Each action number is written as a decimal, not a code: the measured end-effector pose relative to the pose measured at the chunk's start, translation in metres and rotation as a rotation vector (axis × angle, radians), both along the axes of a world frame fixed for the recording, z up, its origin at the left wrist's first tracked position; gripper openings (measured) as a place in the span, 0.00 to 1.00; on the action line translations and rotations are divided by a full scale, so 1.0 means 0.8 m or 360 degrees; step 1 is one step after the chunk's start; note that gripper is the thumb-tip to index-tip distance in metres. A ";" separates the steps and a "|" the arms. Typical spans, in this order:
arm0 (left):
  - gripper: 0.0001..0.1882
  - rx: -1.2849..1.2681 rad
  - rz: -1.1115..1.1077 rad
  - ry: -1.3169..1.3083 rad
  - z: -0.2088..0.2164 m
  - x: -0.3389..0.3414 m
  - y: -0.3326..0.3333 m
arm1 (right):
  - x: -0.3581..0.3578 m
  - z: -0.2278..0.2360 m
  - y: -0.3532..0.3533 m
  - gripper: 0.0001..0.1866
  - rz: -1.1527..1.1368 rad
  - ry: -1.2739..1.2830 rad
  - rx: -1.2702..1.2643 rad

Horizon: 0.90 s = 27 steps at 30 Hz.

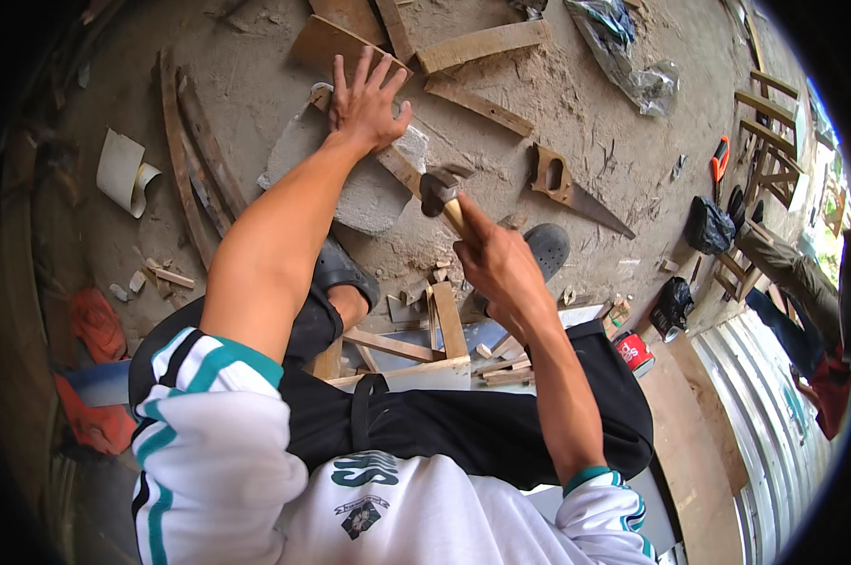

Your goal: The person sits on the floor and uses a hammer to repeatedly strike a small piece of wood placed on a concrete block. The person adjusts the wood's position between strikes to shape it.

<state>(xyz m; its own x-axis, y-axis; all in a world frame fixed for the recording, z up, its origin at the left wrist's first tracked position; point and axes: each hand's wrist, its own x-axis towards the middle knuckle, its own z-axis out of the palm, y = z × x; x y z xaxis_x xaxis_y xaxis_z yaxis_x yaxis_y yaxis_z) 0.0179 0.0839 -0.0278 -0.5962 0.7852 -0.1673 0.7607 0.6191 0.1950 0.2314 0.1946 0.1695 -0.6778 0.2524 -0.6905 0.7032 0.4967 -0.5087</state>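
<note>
On the left hand (364, 118), the fingers were straight and fanned wide, palm down over a narrow wooden strip (397, 169), with nothing that I could see gripped between them. On the right hand (505, 268), the fingers were curled closed around the handle of a claw hammer (441, 191), the index finger lying along the wood. From my distant post I saw the hammer's head over the lower right end of the strip, though I could not tell whether they touched. The strip lay across a grey block (364, 202) on the dirt ground, in front of the person's feet. I judged the work partway along: the strip was placed and steadied, but no nail or finished joint was visible to me, so the hammering seemed still to be done. The hammer's long axis slanted from the fist, lower right, up to its head at the upper left, the claw curving off to the right. The strip's long axis ran from upper left, under the palm, down to the lower right. Farther out, loose boards (482, 45) lay unjoined beyond the block, and a handsaw (569, 191) rested to the right, its blade pointing down and right.
</note>
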 end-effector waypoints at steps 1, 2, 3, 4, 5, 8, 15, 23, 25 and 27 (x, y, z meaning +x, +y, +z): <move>0.34 0.0035 0.0005 0.0034 -0.001 -0.001 0.000 | -0.004 0.011 0.001 0.35 0.0004 0.0052 0.0028; 0.35 0.0066 0.0013 0.0072 -0.002 -0.002 -0.001 | -0.009 0.016 0.002 0.36 -0.0058 0.0187 0.0048; 0.35 0.0097 0.0022 0.0110 -0.002 -0.002 -0.002 | -0.015 0.017 -0.001 0.36 -0.0170 0.0276 0.0075; 0.35 0.0033 0.0036 0.0099 -0.002 0.000 -0.003 | -0.023 0.017 -0.006 0.36 -0.0281 0.0367 0.0101; 0.36 -0.0024 0.0036 0.0082 0.002 0.002 -0.001 | -0.029 0.016 -0.012 0.36 -0.0405 0.0450 0.0134; 0.37 -0.0082 0.0024 0.0088 0.009 0.003 0.010 | 0.005 -0.030 -0.017 0.35 -0.0185 0.0156 0.0073; 0.37 0.0078 -0.0015 0.0148 -0.003 -0.001 0.012 | 0.023 0.018 0.010 0.34 -0.0279 -0.0077 0.0020; 0.37 0.0653 -0.0754 -0.0134 0.005 -0.008 -0.016 | 0.080 0.096 0.011 0.33 -0.0899 -0.0174 -0.0094; 0.34 0.0628 -0.1281 -0.0369 0.048 0.006 -0.035 | 0.114 0.112 0.009 0.33 -0.0974 -0.0179 -0.0110; 0.30 0.0364 -0.1509 -0.0347 0.054 0.022 -0.048 | 0.140 0.125 0.006 0.33 -0.0997 -0.0165 -0.0096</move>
<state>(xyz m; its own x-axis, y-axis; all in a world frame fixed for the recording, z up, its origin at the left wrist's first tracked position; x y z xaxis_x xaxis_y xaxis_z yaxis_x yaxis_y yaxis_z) 0.0355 0.0456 0.0153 0.3191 0.9476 0.0160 0.8544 -0.2949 0.4278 0.3435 0.1997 0.2692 -0.3432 0.5379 -0.7700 0.8981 -0.0522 -0.4367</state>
